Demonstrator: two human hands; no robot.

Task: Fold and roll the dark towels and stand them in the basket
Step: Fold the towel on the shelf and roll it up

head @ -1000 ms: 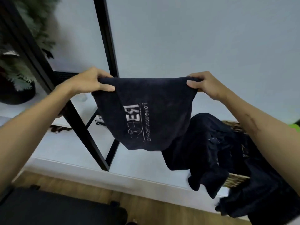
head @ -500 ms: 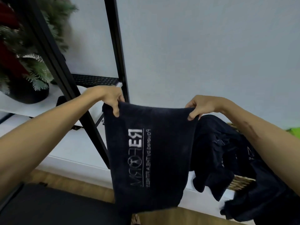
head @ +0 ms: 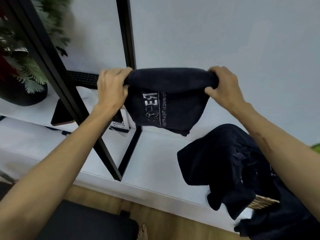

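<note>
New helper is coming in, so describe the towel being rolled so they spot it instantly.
Start at the black metal frame against the pale wall. Just right of it, the dark towel hangs in the air, gripped by both hands. Unlike the crumpled dark towels over the basket, its top edge is rolled and white lettering shows.

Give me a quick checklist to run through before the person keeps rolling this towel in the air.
1. Left hand grips the left end of the towel: ok.
2. Right hand grips the right end: ok.
3. Top edge is turned over into a roll between the hands: ok, started.
4. Roll is even across its width: cannot tell, the hands cover both ends.
5. Hanging part is free of the black frame and the shelf: ok, it hangs in the air.
6. Room in the basket to stand the roll: not ok, loose dark towels are draped over it.
</note>
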